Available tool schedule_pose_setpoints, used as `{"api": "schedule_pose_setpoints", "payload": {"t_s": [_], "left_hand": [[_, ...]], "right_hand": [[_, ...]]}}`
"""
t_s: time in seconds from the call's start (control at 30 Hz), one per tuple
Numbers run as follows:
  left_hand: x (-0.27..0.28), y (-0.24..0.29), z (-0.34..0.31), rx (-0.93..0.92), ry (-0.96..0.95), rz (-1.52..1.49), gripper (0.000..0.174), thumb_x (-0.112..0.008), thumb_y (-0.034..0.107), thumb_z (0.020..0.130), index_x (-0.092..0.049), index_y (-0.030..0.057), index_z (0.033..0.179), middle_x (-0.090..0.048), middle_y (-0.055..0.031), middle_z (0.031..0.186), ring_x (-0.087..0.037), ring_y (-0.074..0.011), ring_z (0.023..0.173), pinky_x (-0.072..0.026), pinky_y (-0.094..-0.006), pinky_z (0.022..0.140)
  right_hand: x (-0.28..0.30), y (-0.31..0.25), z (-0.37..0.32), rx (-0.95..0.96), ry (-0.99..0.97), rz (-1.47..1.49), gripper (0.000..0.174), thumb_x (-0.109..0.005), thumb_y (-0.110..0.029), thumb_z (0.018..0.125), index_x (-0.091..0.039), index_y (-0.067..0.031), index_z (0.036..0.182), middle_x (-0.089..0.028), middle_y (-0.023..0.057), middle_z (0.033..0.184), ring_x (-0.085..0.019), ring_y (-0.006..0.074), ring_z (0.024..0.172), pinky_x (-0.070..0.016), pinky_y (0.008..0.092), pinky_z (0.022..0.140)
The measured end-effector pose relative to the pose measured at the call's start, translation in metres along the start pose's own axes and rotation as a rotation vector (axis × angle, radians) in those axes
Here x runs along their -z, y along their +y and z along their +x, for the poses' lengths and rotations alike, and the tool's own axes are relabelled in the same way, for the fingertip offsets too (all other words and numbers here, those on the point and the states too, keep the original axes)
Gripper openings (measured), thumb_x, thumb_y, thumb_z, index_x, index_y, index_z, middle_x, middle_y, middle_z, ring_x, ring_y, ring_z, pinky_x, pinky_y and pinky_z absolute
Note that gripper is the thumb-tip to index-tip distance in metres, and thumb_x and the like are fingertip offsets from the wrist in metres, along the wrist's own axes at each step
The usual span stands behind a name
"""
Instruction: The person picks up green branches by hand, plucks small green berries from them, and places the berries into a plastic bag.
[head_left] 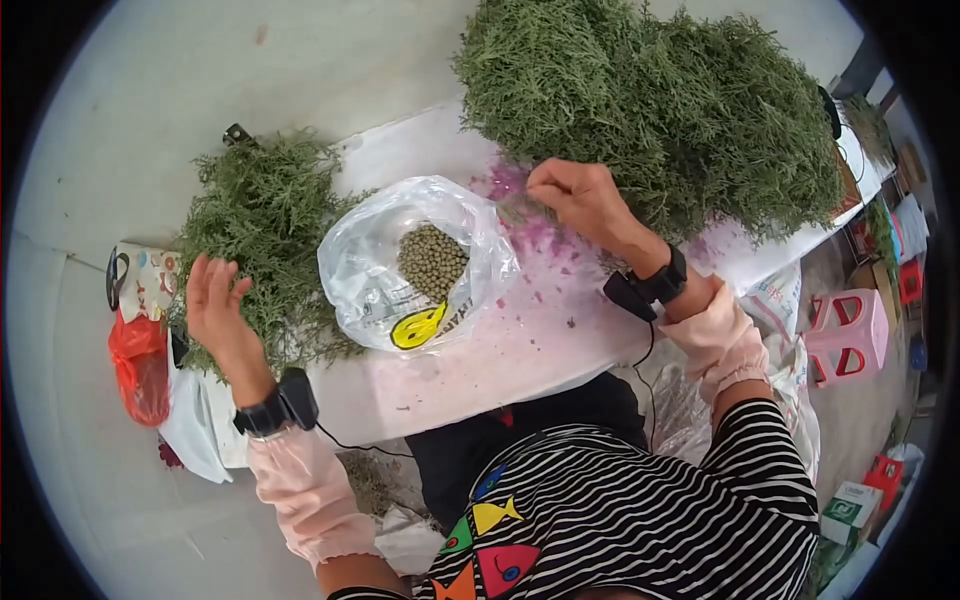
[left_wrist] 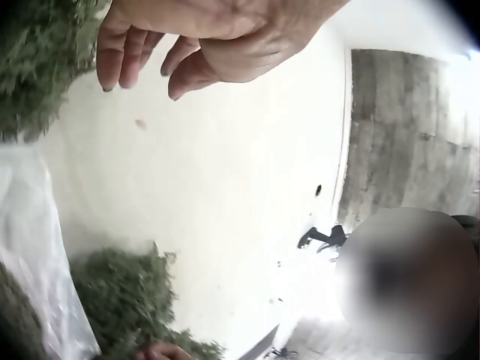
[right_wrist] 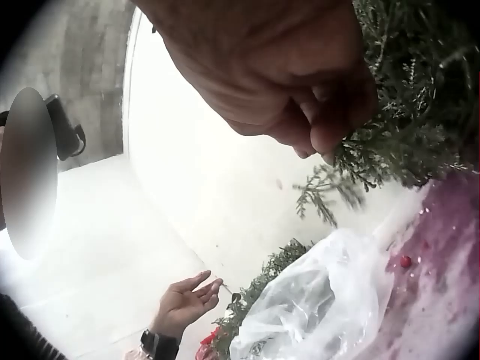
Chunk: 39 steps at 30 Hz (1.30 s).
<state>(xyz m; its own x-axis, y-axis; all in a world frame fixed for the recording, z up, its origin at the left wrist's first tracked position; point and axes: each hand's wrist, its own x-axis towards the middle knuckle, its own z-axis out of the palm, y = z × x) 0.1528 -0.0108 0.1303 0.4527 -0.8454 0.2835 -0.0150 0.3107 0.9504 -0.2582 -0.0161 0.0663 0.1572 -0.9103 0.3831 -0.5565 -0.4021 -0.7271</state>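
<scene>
My right hand (head_left: 585,203) pinches a small green conifer sprig (right_wrist: 324,193) between thumb and fingertips, beside the large pile of cut greenery (head_left: 650,110). Below the sprig, a clear plastic bag (head_left: 350,255) stands with its mouth wide; small round greenish-brown seeds or berries (head_left: 432,260) lie inside it. A yellow smiling-face print (head_left: 418,327) marks the bag's near side. Over the smaller greenery pile (head_left: 265,215) on the left, my left hand (head_left: 220,318) is raised with loosely bent, spread fingers and nothing in them.
Purple-pink stains mark the white table (head_left: 560,330). A red plastic bag (head_left: 140,365) and black-handled scissors (head_left: 117,275) are at the far left. On the right, a pink stool (head_left: 870,335) stands on the floor. Thin cables hang from both wrist cameras.
</scene>
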Motion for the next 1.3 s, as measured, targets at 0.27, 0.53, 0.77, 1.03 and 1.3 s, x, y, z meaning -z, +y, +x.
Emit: {"api": "schedule_pose_setpoints", "payload": {"t_s": [0.27, 0.53, 0.77, 1.03, 1.3], "left_hand": [[-0.089, 0.012, -0.093, 0.228, -0.563, -0.119, 0.023, -0.060, 0.004, 0.081, -0.060, 0.0005, 0.104, -0.064, -0.0114, 0.092, -0.060, -0.0122, 0.068, -0.0485, -0.0233, 0.058], [-0.144, -0.023, -0.121, 0.395, -0.803, -0.038, 0.029, -0.060, 0.007, 0.082, -0.057, -0.0001, 0.110, -0.063, -0.0120, 0.096, -0.060, -0.0132, 0.068, -0.0468, -0.0228, 0.055], [-0.176, -0.012, -0.134, 0.812, -0.930, -0.414, 0.031, -0.062, 0.018, 0.084, -0.057, -0.0014, 0.108, -0.063, -0.0103, 0.093, -0.061, -0.0139, 0.070, -0.0466, -0.0230, 0.054], [-0.164, -0.040, -0.130, 0.789, -0.653, -0.480, 0.016, -0.062, 0.018, 0.084, -0.060, 0.0028, 0.088, -0.063, -0.0072, 0.078, -0.060, -0.0149, 0.066, -0.0438, -0.0247, 0.050], [-0.137, -0.036, -0.134, 0.833, -0.631, -0.499, 0.015, -0.059, 0.020, 0.084, -0.059, 0.0062, 0.079, -0.061, -0.0043, 0.074, -0.056, -0.0138, 0.063, -0.0399, -0.0258, 0.051]], "right_hand": [[0.018, -0.016, 0.022, -0.160, 0.136, 0.644, 0.010, -0.058, -0.010, 0.085, -0.061, -0.0014, 0.090, -0.064, 0.0037, 0.078, -0.049, 0.0059, 0.052, -0.0387, 0.0192, 0.047], [0.034, -0.027, 0.016, -0.115, 0.228, 0.909, 0.013, -0.057, -0.009, 0.086, -0.060, 0.0014, 0.092, -0.064, 0.0096, 0.085, -0.052, 0.0073, 0.057, -0.0429, 0.0195, 0.054], [0.038, -0.049, -0.021, 0.078, 0.237, 0.963, 0.011, -0.054, -0.004, 0.086, -0.058, 0.0040, 0.093, -0.061, 0.0148, 0.098, -0.056, 0.0111, 0.067, -0.0470, 0.0235, 0.064], [0.019, -0.047, -0.047, 0.013, -0.167, 0.944, 0.013, -0.055, -0.002, 0.085, -0.059, 0.0034, 0.096, -0.061, 0.0139, 0.101, -0.058, 0.0124, 0.078, -0.0476, 0.0253, 0.071], [0.009, -0.053, -0.011, -0.089, -0.114, 0.796, 0.022, -0.059, -0.007, 0.084, -0.059, 0.0012, 0.104, -0.062, 0.0085, 0.102, -0.056, 0.0102, 0.085, -0.0463, 0.0249, 0.076]]}}
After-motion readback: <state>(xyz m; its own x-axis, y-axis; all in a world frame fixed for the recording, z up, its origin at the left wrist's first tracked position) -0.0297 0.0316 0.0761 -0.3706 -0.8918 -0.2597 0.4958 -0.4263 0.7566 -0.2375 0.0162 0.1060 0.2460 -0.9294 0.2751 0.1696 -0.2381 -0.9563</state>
